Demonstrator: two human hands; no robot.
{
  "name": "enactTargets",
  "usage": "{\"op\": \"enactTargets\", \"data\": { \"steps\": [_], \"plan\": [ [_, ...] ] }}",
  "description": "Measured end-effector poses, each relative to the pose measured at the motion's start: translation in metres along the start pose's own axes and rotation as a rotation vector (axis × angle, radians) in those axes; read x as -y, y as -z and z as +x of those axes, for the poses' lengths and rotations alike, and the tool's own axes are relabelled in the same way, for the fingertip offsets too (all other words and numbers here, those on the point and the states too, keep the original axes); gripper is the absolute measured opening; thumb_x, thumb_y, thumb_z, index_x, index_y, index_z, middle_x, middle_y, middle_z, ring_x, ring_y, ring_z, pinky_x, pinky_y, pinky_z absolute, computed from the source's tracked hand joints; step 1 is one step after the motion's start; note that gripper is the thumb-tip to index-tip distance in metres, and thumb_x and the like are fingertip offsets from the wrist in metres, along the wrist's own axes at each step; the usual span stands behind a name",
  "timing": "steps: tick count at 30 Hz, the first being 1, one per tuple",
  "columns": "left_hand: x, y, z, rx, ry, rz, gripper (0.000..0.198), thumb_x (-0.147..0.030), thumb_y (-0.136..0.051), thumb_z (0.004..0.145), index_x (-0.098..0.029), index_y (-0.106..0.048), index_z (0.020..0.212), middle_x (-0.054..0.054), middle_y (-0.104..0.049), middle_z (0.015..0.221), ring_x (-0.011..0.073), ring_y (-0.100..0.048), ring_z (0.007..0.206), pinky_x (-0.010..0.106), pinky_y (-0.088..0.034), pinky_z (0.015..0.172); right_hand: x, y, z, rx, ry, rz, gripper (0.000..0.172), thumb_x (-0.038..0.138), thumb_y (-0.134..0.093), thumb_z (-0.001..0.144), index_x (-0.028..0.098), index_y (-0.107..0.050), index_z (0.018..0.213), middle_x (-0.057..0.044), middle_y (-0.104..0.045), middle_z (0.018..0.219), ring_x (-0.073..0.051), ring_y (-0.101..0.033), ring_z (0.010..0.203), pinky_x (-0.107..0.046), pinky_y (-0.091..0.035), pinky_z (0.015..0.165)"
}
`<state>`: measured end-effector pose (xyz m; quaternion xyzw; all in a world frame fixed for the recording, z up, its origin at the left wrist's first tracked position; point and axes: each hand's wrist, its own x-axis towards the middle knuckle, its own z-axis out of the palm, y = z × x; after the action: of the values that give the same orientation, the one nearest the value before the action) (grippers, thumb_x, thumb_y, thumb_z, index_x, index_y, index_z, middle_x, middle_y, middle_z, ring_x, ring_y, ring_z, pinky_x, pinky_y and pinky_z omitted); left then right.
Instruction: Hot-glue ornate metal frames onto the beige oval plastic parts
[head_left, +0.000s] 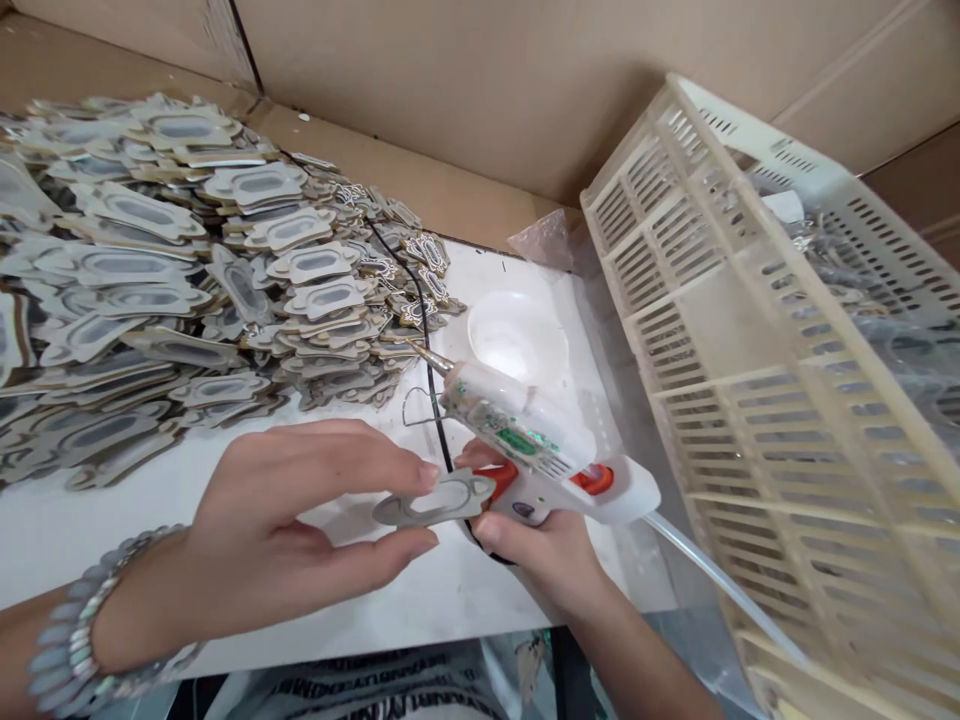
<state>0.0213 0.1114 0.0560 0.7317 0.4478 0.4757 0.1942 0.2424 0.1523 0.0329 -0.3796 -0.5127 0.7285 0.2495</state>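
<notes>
Left hand [300,515], lower centre, pinches a flat grey scalloped plate [405,509]; right hand [555,555] grips a white plastic glue gun [517,425]. Positioning, seemingly; calls for bringing metal nozzle [433,358] and plate together.

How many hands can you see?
2. The left hand, wearing bracelets, holds a small grey frame piece. The right hand is around the handle of the glue gun; some of its fingers are hidden.

Pale beaded bracelets [79,640], lettered clothing [375,690]
</notes>
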Motion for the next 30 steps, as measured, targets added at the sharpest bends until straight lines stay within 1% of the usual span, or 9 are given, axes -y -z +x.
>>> {"op": "enactTargets", "data": {
  "steps": [5, 9, 11, 13, 15, 20, 24, 28, 30],
  "plan": [
    [-0.002, -0.002, 0.0, 0.025, 0.019, -0.025, 0.017, -0.038, -0.071, 0.093, -0.027, -0.065, 0.104, -0.004, -0.078, 0.089, 0.011, -0.073, 0.078, 0.018, -0.061, 0.071, -0.003, -0.001, 0.002, -0.027, 0.008, 0.056, 0.052, 0.064, -0.082, 0.071, 0.026, -0.074, 0.104, -0.004, -0.071, 0.089, -0.021, -0.063, 0.082, -0.034, -0.055, 0.074],
    [0.001, 0.0, -0.002, 0.076, -0.015, -0.019, 0.031, -0.052, -0.062, 0.096, -0.025, -0.063, 0.112, -0.001, -0.078, 0.09, 0.0121, -0.075, 0.076, 0.017, -0.06, 0.066, -0.006, -0.003, 0.002, -0.043, 0.007, 0.165, 0.053, 0.063, -0.085, 0.068, 0.022, -0.07, 0.098, 0.002, -0.061, 0.07, -0.012, -0.051, 0.059, -0.026, -0.043, 0.056],
    [0.004, 0.001, -0.004, 0.101, -0.053, 0.001, 0.025, -0.041, -0.052, 0.103, -0.024, -0.062, 0.118, 0.002, -0.079, 0.095, 0.0149, -0.075, 0.081, 0.021, -0.06, 0.066, -0.006, -0.004, 0.003, -0.033, 0.002, 0.219, 0.053, 0.062, -0.084, 0.068, 0.021, -0.067, 0.097, 0.007, -0.052, 0.058, -0.008, -0.04, 0.049, -0.023, -0.034, 0.05],
    [0.006, 0.001, -0.007, 0.119, -0.119, 0.089, 0.025, -0.02, -0.049, 0.1, -0.025, -0.063, 0.121, 0.003, -0.078, 0.104, 0.0163, -0.075, 0.085, 0.026, -0.061, 0.069, -0.006, -0.004, 0.003, -0.006, -0.006, 0.258, 0.053, 0.061, -0.083, 0.068, 0.02, -0.065, 0.096, 0.009, -0.048, 0.053, -0.007, -0.036, 0.046, -0.023, -0.031, 0.048],
    [0.005, 0.0, -0.012, 0.133, -0.205, 0.178, 0.036, -0.01, -0.053, 0.094, -0.027, -0.064, 0.124, 0.002, -0.077, 0.11, 0.0169, -0.073, 0.082, 0.03, -0.06, 0.068, -0.005, -0.004, 0.003, 0.019, -0.039, 0.27, 0.054, 0.063, -0.083, 0.067, 0.02, -0.065, 0.094, 0.008, -0.05, 0.054, -0.008, -0.037, 0.046, -0.024, -0.031, 0.048],
    [-0.004, -0.003, -0.022, 0.186, -0.418, 0.298, 0.041, -0.009, -0.053, 0.089, -0.018, -0.063, 0.128, 0.007, -0.079, 0.106, 0.0236, -0.065, 0.071, 0.044, -0.052, 0.057, -0.003, -0.003, 0.002, 0.112, -0.118, 0.208, 0.051, 0.059, -0.086, 0.066, 0.021, -0.067, 0.092, 0.003, -0.059, 0.07, -0.009, -0.046, 0.055, -0.023, -0.04, 0.051],
    [-0.008, -0.006, -0.027, 0.193, -0.489, 0.38, 0.035, -0.011, -0.053, 0.089, -0.019, -0.068, 0.119, 0.003, -0.077, 0.113, 0.022, -0.061, 0.068, 0.045, -0.05, 0.059, -0.004, -0.001, 0.004, 0.173, -0.052, 0.201, 0.044, 0.051, -0.088, 0.068, 0.022, -0.065, 0.092, 0.002, -0.061, 0.077, -0.01, -0.049, 0.06, -0.023, -0.044, 0.057],
    [-0.007, -0.009, -0.03, 0.134, -0.517, 0.397, 0.025, -0.015, -0.059, 0.087, -0.025, -0.075, 0.105, 0.001, -0.07, 0.13, 0.0193, -0.058, 0.068, 0.042, -0.05, 0.06, -0.007, 0.001, 0.005, 0.234, -0.039, 0.211, 0.043, 0.053, -0.085, 0.072, 0.022, -0.066, 0.096, 0.002, -0.059, 0.077, -0.012, -0.051, 0.064, -0.026, -0.049, 0.065],
    [-0.004, -0.007, -0.028, 0.158, -0.571, 0.408, 0.025, -0.016, -0.059, 0.086, -0.024, -0.076, 0.103, 0.002, -0.066, 0.136, 0.0185, -0.057, 0.068, 0.04, -0.049, 0.057, -0.008, 0.002, 0.005, 0.24, -0.022, 0.199, 0.044, 0.055, -0.084, 0.073, 0.022, -0.065, 0.096, 0.001, -0.06, 0.08, -0.013, -0.054, 0.068, -0.027, -0.051, 0.069]
  ]
}}
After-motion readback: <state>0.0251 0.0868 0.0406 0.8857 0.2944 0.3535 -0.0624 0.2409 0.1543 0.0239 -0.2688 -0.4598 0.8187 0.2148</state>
